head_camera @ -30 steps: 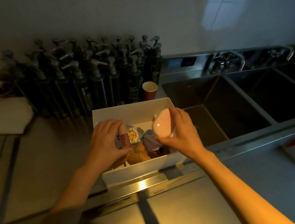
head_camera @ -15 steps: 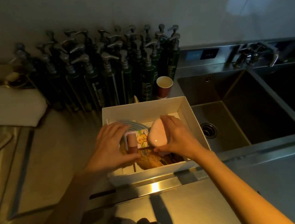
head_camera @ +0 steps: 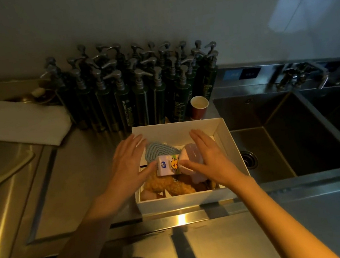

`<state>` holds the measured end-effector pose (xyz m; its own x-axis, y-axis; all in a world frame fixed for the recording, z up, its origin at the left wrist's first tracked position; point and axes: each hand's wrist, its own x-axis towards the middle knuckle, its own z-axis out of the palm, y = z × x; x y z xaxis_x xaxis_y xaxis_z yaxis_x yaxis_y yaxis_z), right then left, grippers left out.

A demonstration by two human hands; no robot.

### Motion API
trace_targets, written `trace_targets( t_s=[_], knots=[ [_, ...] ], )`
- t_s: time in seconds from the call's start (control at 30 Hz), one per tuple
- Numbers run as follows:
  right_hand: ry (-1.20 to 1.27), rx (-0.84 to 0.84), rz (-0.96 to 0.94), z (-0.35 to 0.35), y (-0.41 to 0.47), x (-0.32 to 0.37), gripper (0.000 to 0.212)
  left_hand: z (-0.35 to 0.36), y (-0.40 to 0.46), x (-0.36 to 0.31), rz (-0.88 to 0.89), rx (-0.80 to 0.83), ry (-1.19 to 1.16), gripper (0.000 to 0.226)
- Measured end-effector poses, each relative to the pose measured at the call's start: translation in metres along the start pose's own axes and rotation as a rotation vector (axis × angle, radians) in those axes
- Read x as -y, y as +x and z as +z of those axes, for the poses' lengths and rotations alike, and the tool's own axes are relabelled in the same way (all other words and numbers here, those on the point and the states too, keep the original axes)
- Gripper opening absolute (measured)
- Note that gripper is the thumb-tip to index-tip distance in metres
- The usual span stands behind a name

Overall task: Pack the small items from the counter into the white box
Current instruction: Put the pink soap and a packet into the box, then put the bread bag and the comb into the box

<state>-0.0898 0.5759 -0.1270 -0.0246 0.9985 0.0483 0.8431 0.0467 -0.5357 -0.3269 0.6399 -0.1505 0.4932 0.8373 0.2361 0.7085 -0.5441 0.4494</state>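
Both hands hovering over box (head_camera: 225,140), fingers spread, holding nothing; left hand (head_camera: 126,165) and right hand (head_camera: 209,158) flanking carton (head_camera: 167,167), thumbs touching its ends, long axis running left-right.

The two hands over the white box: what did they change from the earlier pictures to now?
The right hand let go of the pink oval item, now lying in the white box. The left hand released its small tube. Both hands are open, fingers spread. The box, bottles and cup stayed.
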Motion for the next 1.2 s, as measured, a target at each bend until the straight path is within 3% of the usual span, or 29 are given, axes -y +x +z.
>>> trace_targets(
  t_s=[0.17,0.37,0.53,0.77,1.2],
  knots=[
    [-0.099,-0.137,-0.143,-0.019,0.01,0.032,0.07,-0.019,-0.003,0.002,-0.011,-0.068,0.202,0.069],
    [-0.124,-0.408,-0.276,-0.009,0.029,0.085,0.048,-0.063,-0.009,-0.002,-0.136,-0.34,0.296,0.055],
    [-0.129,-0.538,-0.376,0.017,0.038,0.131,0.037,-0.091,-0.029,0.005,-0.188,-0.448,0.386,0.045],
    [-0.164,-0.504,-0.455,0.071,0.045,0.175,0.031,-0.103,-0.064,0.041,-0.243,-0.5,0.43,0.038],
    [-0.224,-0.314,-0.416,0.172,0.08,0.307,0.041,-0.17,-0.137,0.198,-0.336,-0.507,0.476,0.032]
  ],
)
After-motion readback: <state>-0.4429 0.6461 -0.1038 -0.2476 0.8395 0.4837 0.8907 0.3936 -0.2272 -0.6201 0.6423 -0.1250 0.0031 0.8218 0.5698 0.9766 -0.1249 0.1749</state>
